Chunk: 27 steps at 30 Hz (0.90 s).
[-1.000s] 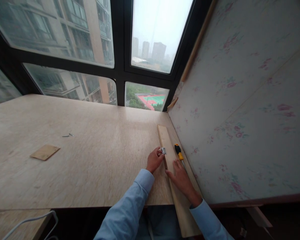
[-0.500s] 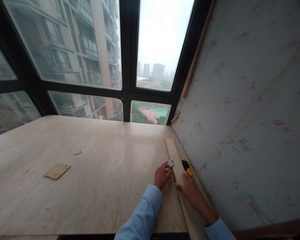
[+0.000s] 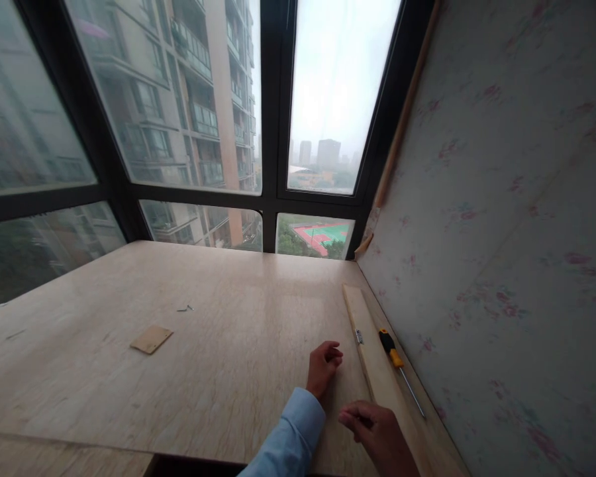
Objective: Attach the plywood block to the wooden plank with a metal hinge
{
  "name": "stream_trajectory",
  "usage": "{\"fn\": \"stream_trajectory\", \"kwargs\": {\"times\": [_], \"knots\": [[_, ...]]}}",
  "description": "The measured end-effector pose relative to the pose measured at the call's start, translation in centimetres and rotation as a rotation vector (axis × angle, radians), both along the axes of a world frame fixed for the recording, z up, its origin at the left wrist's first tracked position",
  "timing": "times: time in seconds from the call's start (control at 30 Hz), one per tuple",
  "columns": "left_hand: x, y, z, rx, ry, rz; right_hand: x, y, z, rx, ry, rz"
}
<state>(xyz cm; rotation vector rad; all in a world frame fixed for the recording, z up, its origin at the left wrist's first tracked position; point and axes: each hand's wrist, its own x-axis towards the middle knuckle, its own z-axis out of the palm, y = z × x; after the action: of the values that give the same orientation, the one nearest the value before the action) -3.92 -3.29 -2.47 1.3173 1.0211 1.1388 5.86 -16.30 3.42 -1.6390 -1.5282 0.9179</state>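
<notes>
A long wooden plank (image 3: 372,354) lies on the table along the right wall, with a small metal hinge (image 3: 359,336) on its left edge. A yellow-and-black screwdriver (image 3: 397,368) rests to the right of the plank. My left hand (image 3: 322,366) hovers over the table left of the plank, fingers curled, holding nothing. My right hand (image 3: 377,434) is low near the table's front edge, just off the plank, fingers loosely curled and empty.
A light wooden table (image 3: 218,344) fills the view. A small thin wooden square (image 3: 151,338) and loose screws (image 3: 185,309) lie at the left. A floral-papered wall (image 3: 501,265) stands right; large windows (image 3: 203,119) run behind.
Both hands have drawn back from the plank and hinge toward me. The hinge now stays alone on the plank's edge. The view has tilted up and to the left.
</notes>
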Motion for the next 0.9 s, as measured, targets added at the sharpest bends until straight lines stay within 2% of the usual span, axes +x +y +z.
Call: {"fn": "stream_trajectory", "kwargs": {"times": [0.2,0.37,0.47,0.57,0.7,0.83,0.9], "knots": [[-6.6,-0.3,0.9,-0.044,0.039,0.262,-4.1,0.3,-2.0,-0.061,0.098,0.028],[-12.7,-1.1,2.6,0.101,0.202,0.440,-6.1,0.9,-3.4,-0.047,0.056,0.075],[-16.5,-1.1,3.7,0.142,0.302,0.498,-6.5,1.4,-4.0,-0.026,-0.016,0.100],[-21.1,-0.5,4.7,0.130,0.479,0.621,-6.4,2.0,-4.3,-0.019,-0.078,0.070],[-28.2,0.7,5.4,0.015,0.921,0.775,-5.9,2.4,-4.4,-0.018,-0.060,-0.019],[-34.4,1.4,4.7,-0.084,1.087,0.868,-5.8,2.3,-4.5,-0.058,0.048,-0.055],[-36.8,1.5,4.0,-0.174,1.238,0.821,-5.7,2.2,-4.6,-0.083,0.082,-0.074]]}}
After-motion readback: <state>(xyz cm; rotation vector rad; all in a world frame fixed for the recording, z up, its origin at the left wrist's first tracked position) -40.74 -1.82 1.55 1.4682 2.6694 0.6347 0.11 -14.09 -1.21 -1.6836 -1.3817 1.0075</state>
